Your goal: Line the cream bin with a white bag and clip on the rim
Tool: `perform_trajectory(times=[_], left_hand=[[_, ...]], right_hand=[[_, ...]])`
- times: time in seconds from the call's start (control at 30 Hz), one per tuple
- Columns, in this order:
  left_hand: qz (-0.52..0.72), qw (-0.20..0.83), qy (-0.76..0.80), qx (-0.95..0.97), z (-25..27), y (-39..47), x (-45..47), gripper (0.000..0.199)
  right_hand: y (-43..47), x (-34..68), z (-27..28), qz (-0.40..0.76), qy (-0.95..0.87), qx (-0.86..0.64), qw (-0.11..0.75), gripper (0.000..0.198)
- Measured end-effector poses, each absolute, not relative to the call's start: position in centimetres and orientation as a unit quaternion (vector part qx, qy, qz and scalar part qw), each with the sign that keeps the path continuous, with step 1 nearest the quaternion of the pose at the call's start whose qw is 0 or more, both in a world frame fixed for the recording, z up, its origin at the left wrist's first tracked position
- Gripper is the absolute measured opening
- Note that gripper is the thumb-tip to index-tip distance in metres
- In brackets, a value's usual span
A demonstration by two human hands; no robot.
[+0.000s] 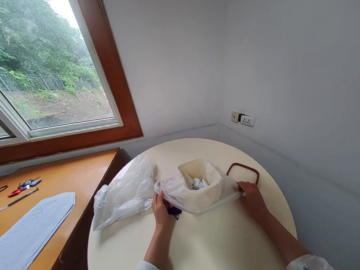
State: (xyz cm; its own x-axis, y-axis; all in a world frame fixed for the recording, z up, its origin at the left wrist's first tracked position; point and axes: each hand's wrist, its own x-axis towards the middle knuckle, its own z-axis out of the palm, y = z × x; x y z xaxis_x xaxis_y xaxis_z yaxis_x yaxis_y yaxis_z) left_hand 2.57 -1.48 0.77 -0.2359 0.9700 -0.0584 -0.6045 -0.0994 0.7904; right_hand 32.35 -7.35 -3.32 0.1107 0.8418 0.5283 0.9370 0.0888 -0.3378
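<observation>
A cream trash bin [187, 171] stands on the round table, with crumpled white paper [199, 183] inside it. Around the outside of the bin hangs a thin white plastic bag [204, 203], stretched out to both sides. My left hand [160, 208] is closed on the bag's left edge, and my right hand [251, 198] grips its right edge. A small dark purple item [175, 212] lies beside my left hand, partly hidden. Behind my right hand rests a brown rectangular frame [243, 165]. To the left spreads another white plastic bag [128, 193], crumpled.
The round cream table [206, 253] sits in a wall corner. On its left is an orange wooden desk [83, 172] with papers [32, 238], a pen [14, 202] and keys [26, 184]. A socket [247, 120] is on the right wall, and a window [56, 79] fills the upper left.
</observation>
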Motion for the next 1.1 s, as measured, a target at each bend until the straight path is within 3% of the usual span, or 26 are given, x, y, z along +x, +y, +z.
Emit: perform_trajectory(times=[0.37,0.6,0.7,1.1], left_hand=[[0.715,0.477,0.390,0.329,1.1,-1.9,2.5,0.052],[0.717,0.395,0.432,0.379,0.8,-1.5,2.6,0.048],[0.714,0.382,0.442,0.385,0.8,-1.5,2.6,0.051],[0.687,0.372,0.453,0.429,-0.9,-0.5,1.6,0.031]], right_hand=[[-7.2,32.8,-4.0,-0.007,-0.608,-0.719,0.337,0.028],[-7.3,33.0,-4.4,0.022,-0.607,-0.722,0.331,0.049],[-7.2,33.0,-4.4,0.024,-0.601,-0.730,0.324,0.048],[-7.3,32.5,-3.6,0.025,-0.587,-0.746,0.315,0.035]])
